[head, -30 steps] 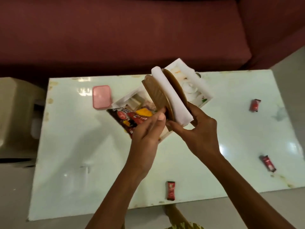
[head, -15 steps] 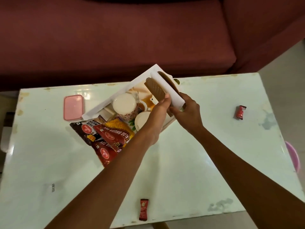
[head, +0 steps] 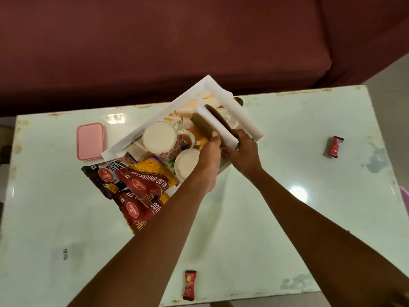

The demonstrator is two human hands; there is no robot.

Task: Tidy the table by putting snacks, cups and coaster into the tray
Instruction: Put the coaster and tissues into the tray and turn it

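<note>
A white tray (head: pixel 155 122) sits turned at an angle at the table's far middle. It holds two white cups (head: pixel 159 138) and red and yellow snack packets (head: pixel 143 182) that spill over its near left corner. Above the tray's right half, both hands grip a white coaster holder (head: pixel 218 126) with brown round coasters (head: pixel 200 125) standing on edge in it. My left hand (head: pixel 210 156) pinches the near coaster. My right hand (head: pixel 244 151) clasps the holder's near end. Small red candies lie loose on the table at the right (head: pixel 334 146) and by the near edge (head: pixel 190 285).
A pink lidded box (head: pixel 90 141) lies left of the tray on the glossy pale table (head: pixel 287 207). A dark red sofa (head: pixel 177 41) runs along the table's far side. A pink object (head: pixel 405 200) peeks in at the right edge.
Both hands have carried the coaster holder down and away from me, from mid-air to just over the tray's right half. The view has shifted, showing the cups and packets.
</note>
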